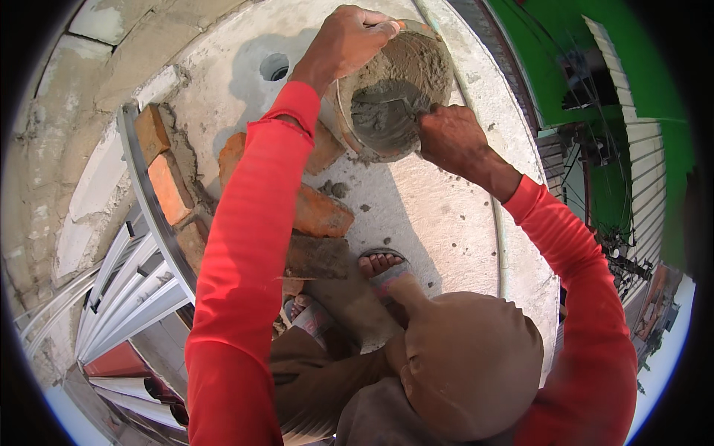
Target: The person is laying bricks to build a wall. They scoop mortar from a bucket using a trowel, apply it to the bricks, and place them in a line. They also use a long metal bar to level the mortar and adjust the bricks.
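Dressed in bright red long sleeves [242, 245], creased along their length, with a doubled, loose-edged cuff [290, 111] on the left and a plainer cuff [525, 199] on the right. Clad nearer in brown trousers [320, 386], and shod in open-toed sandals [315, 318] with pale, pink-marked straps [384, 285].

A round hole [275, 68] (dark inside) opens in the pale slab [454, 215]; a green surface [547, 70] shows rightward.

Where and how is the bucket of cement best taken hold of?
Probably by the bucket rim, at its far left part, coming from the left, where the left hand holds it: the round edge offers a grip, the inside is coated with cement, and the right hand occupies the right side.
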### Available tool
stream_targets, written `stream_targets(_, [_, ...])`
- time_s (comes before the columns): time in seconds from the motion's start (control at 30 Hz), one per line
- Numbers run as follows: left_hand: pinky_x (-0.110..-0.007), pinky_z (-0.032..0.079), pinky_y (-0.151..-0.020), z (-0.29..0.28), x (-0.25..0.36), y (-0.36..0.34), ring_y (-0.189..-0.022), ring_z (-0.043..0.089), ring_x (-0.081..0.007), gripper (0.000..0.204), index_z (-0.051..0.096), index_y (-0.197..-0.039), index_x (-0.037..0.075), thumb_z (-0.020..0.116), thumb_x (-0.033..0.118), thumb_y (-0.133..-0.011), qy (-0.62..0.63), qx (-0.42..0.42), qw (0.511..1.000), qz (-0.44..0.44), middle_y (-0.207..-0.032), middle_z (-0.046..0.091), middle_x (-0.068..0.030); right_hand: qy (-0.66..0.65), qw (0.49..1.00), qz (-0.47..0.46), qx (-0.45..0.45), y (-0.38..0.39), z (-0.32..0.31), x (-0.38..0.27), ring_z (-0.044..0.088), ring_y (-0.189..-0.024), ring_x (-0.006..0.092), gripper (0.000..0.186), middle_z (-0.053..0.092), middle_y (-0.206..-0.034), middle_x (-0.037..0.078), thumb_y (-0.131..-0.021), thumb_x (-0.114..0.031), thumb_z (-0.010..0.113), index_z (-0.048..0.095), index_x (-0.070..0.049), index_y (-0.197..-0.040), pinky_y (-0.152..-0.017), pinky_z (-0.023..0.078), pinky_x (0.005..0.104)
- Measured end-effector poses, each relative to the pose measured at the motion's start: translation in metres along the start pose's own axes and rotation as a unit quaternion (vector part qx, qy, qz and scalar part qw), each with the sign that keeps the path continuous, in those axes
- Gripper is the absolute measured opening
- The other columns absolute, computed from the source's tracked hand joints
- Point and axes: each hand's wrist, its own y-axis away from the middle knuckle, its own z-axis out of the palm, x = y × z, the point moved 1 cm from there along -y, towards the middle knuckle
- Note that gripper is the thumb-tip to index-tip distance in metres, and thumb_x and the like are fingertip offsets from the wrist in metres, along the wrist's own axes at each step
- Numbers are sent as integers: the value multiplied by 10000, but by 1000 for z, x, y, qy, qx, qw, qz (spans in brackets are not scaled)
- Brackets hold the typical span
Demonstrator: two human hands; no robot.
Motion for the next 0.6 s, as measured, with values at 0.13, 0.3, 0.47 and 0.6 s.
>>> stream_targets(0.13, [-388,568,-1008,22,6,-8,-1067,764,-259,460,808,-1286,38,698,412,-1041,-12,34,999,-24,-1178,818,-179,-2,986,122,117,3,-3,0,765,-782,387,90,733,-767,215,-824,-95,723,744,-8,-814,-759,622,485])
stream_targets(0.3, [-391,579,-968,32,9,-9,-997,771,-266,415,818,-1257,32,706,367,-1039,-17,52,997,-46,-1092,826,-187,5,989,115,95,5,-7,11,763,-787,392,153,747,-849,228,-851,-150,751,761,2,-839,-760,627,491])
stream_targets(0.47, [-392,591,-916,28,11,-1,-931,765,-269,409,822,-1248,46,716,368,-1020,-5,65,998,-12,-1026,818,-197,-112,989,97,12,-10,20,40,721,-801,373,236,702,-875,173,-922,-241,771,727,-25,-1004,-760,587,507])
stream_targets(0.6, [-339,584,-891,9,-9,22,-935,739,-175,416,809,-1274,13,703,350,-1054,15,84,996,-15,-1039,824,-141,-271,962,-11,-28,-18,30,42,620,-712,261,347,646,-805,94,-1022,-350,700,697,-3,-998,-714,574,431])
